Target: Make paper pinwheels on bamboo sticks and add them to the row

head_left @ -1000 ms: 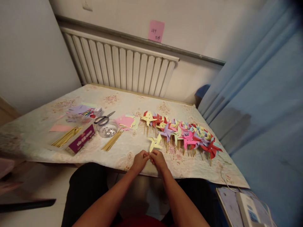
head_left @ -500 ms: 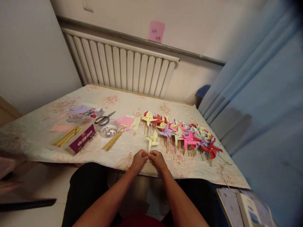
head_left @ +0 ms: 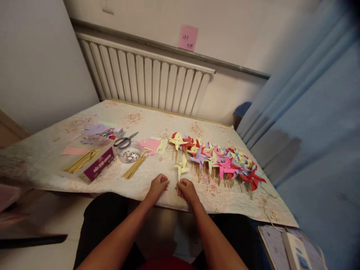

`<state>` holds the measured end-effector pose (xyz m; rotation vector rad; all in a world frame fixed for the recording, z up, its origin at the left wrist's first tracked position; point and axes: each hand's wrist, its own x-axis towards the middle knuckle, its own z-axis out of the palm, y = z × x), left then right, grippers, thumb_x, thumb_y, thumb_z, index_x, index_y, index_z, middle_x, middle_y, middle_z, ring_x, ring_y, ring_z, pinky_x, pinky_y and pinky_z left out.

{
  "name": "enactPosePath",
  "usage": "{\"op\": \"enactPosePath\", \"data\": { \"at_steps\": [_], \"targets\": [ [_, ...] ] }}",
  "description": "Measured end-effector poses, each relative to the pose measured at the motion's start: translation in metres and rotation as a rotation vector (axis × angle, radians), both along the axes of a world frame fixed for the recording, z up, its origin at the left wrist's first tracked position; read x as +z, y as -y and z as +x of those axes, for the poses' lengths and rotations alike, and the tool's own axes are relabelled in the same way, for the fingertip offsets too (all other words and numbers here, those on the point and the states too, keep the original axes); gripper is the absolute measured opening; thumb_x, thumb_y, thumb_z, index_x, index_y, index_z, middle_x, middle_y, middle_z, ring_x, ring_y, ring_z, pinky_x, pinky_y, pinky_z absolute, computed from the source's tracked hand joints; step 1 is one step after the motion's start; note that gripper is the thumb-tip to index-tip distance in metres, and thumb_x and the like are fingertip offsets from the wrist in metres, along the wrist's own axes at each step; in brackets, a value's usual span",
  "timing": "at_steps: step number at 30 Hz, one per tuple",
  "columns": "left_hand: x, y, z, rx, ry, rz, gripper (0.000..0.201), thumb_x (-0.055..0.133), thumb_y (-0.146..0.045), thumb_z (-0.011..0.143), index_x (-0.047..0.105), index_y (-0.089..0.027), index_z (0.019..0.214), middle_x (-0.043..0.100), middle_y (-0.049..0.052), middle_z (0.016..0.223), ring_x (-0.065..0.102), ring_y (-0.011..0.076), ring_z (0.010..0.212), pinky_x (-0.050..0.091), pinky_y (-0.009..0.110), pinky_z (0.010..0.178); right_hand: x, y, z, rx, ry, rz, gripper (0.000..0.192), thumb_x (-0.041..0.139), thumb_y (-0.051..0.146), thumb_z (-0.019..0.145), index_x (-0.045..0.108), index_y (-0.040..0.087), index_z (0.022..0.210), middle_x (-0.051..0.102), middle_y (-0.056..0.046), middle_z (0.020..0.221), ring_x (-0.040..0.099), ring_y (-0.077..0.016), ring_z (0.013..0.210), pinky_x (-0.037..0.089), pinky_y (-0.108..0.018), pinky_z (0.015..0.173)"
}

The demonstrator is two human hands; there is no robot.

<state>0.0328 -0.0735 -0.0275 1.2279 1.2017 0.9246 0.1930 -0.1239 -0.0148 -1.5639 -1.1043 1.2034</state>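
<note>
In the head view, my right hand (head_left: 187,190) pinches the thin stick of a pale yellow paper pinwheel (head_left: 181,167) near the table's front edge. Its blades stand just above my fingers, and most of the stick is hidden by the hand. My left hand (head_left: 158,186) is a short way to the left, apart from the pinwheel, its fingers curled in with nothing visible between them. To the right, many finished pinwheels (head_left: 225,167) in red, pink, purple and yellow lie in a dense row, their sticks pointing toward me.
Left on the flowered tablecloth (head_left: 146,120) are a bundle of sticks (head_left: 135,167), a clear bowl of small shiny pieces (head_left: 129,154), scissors (head_left: 125,140), coloured paper (head_left: 150,144) and a box of sticks (head_left: 98,165). A power strip (head_left: 296,251) sits at lower right. A blue curtain (head_left: 315,112) hangs beside the table.
My left hand has let go of the pinwheel's stick and moved left, away from my right hand. My right hand still holds the pinwheel in nearly the same place.
</note>
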Motion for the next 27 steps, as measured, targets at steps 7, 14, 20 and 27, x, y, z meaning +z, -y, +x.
{"op": "enactPosePath", "data": {
  "at_steps": [7,14,20,27],
  "targets": [
    [0.01,-0.013,-0.024,0.083,0.089,0.013,0.028,0.066,-0.034,0.061,0.054,-0.017,0.08,0.053,-0.005,0.063,0.051,0.0095,0.053,0.044,0.022,0.05,-0.004,0.0,-0.002,-0.023,0.009,0.019,0.019,0.058,0.037,0.071,0.054,0.019,0.072,0.058,0.004,0.053,0.042,-0.0062,0.035,0.028,-0.017,0.036],
    [0.011,-0.007,-0.024,0.063,0.149,0.025,0.036,0.068,-0.034,0.06,0.055,-0.016,0.088,0.053,-0.004,0.066,0.05,0.0087,0.054,0.043,0.022,0.051,-0.008,0.0,-0.003,-0.043,0.105,0.03,0.015,0.057,0.033,0.069,0.057,0.018,0.072,0.056,0.004,0.054,0.043,-0.0076,0.039,0.03,-0.019,0.039],
    [0.011,-0.009,-0.026,0.112,0.176,-0.017,0.043,0.071,-0.042,0.06,0.054,-0.016,0.09,0.056,-0.003,0.065,0.053,0.0098,0.054,0.044,0.023,0.052,-0.007,0.001,-0.006,-0.049,0.146,0.031,0.015,0.057,0.032,0.067,0.062,0.018,0.071,0.056,0.004,0.054,0.043,-0.0095,0.043,0.032,-0.021,0.042],
    [0.008,-0.012,-0.023,0.113,0.152,0.012,0.034,0.063,-0.046,0.071,0.054,-0.016,0.086,0.06,-0.001,0.065,0.048,0.0077,0.046,0.039,0.021,0.044,-0.004,0.001,-0.007,-0.041,0.232,0.072,0.012,0.056,0.026,0.066,0.066,0.019,0.069,0.059,0.002,0.056,0.048,-0.0125,0.051,0.035,-0.023,0.05]
  ]
}}
